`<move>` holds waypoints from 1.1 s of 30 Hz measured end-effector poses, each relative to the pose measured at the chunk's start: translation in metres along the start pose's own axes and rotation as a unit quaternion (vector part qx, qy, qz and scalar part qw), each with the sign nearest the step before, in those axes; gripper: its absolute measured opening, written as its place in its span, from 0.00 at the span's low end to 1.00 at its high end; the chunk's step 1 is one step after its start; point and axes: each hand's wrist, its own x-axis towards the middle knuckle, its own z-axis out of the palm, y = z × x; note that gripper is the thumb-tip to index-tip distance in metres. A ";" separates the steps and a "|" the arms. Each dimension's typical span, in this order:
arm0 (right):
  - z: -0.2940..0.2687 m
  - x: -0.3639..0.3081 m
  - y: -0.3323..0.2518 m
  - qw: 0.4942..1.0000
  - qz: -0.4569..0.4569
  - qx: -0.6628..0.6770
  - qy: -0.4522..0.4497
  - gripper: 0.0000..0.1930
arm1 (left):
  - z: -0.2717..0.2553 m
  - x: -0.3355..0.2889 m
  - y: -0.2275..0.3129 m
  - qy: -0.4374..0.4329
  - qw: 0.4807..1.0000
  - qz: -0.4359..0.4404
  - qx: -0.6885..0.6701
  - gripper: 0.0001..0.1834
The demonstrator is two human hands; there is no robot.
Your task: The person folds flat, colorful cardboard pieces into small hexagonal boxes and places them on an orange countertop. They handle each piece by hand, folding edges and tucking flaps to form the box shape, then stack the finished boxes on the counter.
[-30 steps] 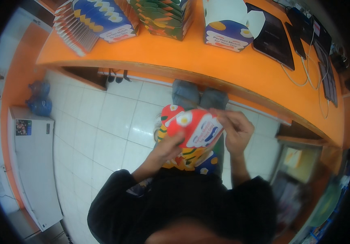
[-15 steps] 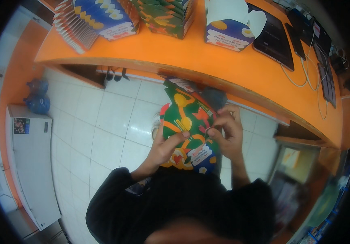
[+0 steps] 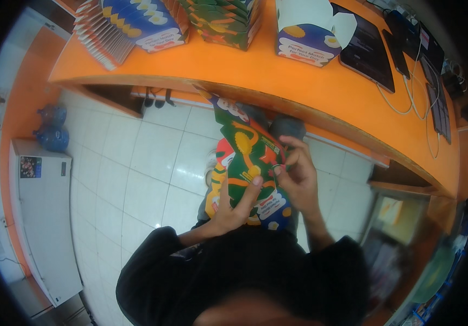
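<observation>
A printed cardboard food box (image 3: 243, 142), green with yellow, orange and blue patterns, is held over my lap, partly flat with flaps sticking out. My left hand (image 3: 235, 209) grips its lower left side, the thumb lying on the printed face. At the right edge of the cardboard, my right hand (image 3: 299, 176) pinches a flap between thumb and bent fingers. The underside of the box and the left fingers beneath it are hidden.
An orange counter (image 3: 217, 73) curves in front of me. On it stand nested blue boxes (image 3: 147, 27), nested green boxes (image 3: 225, 24), one open box (image 3: 307, 43), a tablet (image 3: 367, 51) and cables. A white freezer (image 3: 44, 217) and blue water bottles (image 3: 52, 136) are at left.
The box has tilted and shifted slightly left, its far end showing more. My right hand has moved a little up along its right edge; my left thumb has slid slightly right.
</observation>
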 end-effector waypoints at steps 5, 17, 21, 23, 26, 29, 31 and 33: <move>-0.005 0.002 -0.007 0.998 0.008 -0.050 -0.032 0.10 | -0.001 0.002 0.001 -0.011 0.999 0.030 -0.022 0.16; -0.016 0.015 -0.009 0.968 0.088 0.195 -0.133 0.45 | -0.022 0.003 0.007 -0.127 0.989 -0.064 -0.042 0.29; -0.014 0.017 -0.011 0.982 0.048 0.165 -0.073 0.47 | -0.029 -0.007 0.005 -0.122 0.984 -0.071 -0.103 0.30; -0.015 0.021 -0.012 0.991 0.028 0.089 -0.100 0.47 | -0.032 -0.009 0.004 -0.126 0.984 -0.074 -0.106 0.30; -0.009 0.017 -0.012 0.982 0.095 0.074 -0.143 0.46 | -0.035 -0.008 0.000 -0.131 0.987 -0.065 -0.060 0.28; -0.001 0.013 -0.012 0.982 0.119 0.093 -0.114 0.45 | -0.034 -0.005 -0.003 -0.111 0.991 -0.058 -0.037 0.31; 0.001 0.009 -0.015 0.982 0.133 0.072 -0.110 0.46 | -0.034 -0.004 -0.002 -0.108 0.994 -0.030 -0.014 0.32; -0.001 0.007 -0.018 0.981 0.148 0.024 -0.123 0.48 | -0.033 -0.006 0.002 -0.120 0.992 0.013 0.035 0.30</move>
